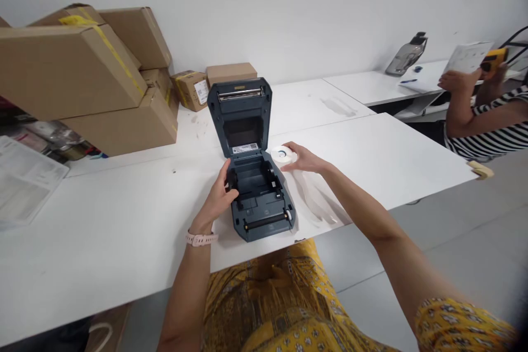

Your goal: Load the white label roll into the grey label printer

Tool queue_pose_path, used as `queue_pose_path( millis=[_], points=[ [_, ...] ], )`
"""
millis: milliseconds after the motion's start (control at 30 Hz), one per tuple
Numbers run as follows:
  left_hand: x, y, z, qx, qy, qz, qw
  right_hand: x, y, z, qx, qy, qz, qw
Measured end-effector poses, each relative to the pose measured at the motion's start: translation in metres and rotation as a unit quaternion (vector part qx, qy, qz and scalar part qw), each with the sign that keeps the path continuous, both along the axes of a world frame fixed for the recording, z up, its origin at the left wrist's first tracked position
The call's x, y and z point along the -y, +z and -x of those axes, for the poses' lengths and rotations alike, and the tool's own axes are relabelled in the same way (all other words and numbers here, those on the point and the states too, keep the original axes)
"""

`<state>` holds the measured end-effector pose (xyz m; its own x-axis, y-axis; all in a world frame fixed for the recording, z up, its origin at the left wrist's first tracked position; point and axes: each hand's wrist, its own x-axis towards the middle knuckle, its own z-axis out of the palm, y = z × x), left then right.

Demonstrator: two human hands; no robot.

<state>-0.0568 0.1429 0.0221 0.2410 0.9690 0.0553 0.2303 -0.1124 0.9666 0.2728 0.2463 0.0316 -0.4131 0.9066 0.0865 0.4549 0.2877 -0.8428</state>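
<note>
A dark grey label printer (264, 206) stands on the white table with its lid (241, 104) raised. The roll bay inside holds no roll, and a black roller runs across the front. My left hand (216, 198) grips the printer's left side, thumb over the edge by the black roll holder (232, 180); some fingers are hidden. In my right hand (303, 158) is a white label roll (281, 155), pinched at its right side between thumb and fingers. The roll is just right of the printer, by the hinge.
Cardboard boxes (119, 121) are stacked at the left, with smaller ones (192, 89) by the wall. A clear plastic case (27, 181) lies far left. At the right, a person in a striped top (495, 126) holds a white package and a yellow device; a bottle (406, 56) leans nearby.
</note>
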Motion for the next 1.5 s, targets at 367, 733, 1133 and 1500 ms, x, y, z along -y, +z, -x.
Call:
queue_pose_path(
  millis=[367,733,1133,1500],
  points=[
    [0.001,0.002,0.004,-0.008,-0.016,0.024,1.000,0.022,0.063,0.037,-0.085,0.142,-0.043,0.985],
    [0.001,0.000,0.008,0.055,-0.034,0.059,0.996,0.032,0.078,0.114,0.310,0.282,-0.178,0.890],
    [-0.002,-0.005,0.014,0.073,-0.059,0.062,0.994,0.032,0.037,0.108,0.276,0.262,-0.221,0.898],
    [-0.002,-0.002,0.013,0.059,-0.046,0.057,0.996,-0.025,0.117,0.074,-0.218,-0.149,-0.332,0.906]
  ],
)
